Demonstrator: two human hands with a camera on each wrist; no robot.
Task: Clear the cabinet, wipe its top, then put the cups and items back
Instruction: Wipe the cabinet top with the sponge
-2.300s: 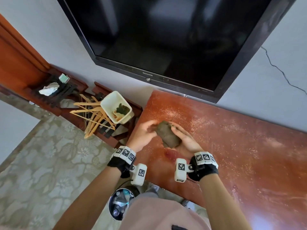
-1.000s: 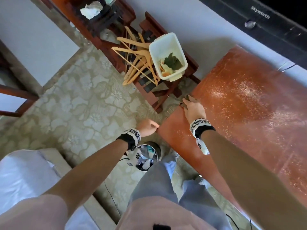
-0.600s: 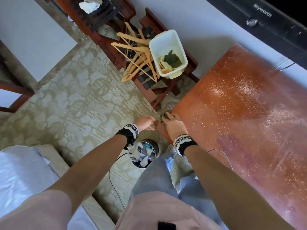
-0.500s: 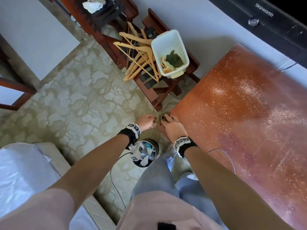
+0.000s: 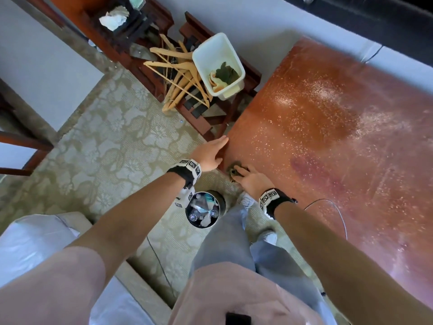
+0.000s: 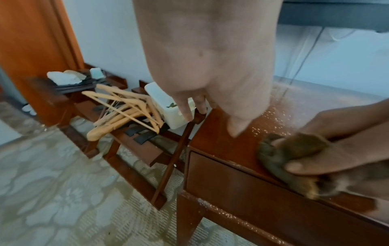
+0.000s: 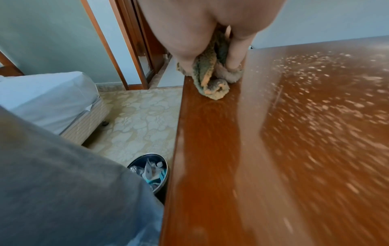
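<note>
Left hand (image 5: 210,153) moved forward since half second ago, fingers now straight along cabinet (image 5: 328,141) edge. Right hand (image 5: 251,181) fingers curl over cloth (image 5: 234,169), cloth under fingertips at corner. Step: wiping top. Next: probably sweep cloth across dusty part ahead of fingers.

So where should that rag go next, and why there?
Probably away from the near corner, across the cabinet top toward the wall. The right hand presses the rag at the front edge, where the wood looks clean, while pale dusty specks cover the surface beyond. The left hand rests open at the side edge.
</note>
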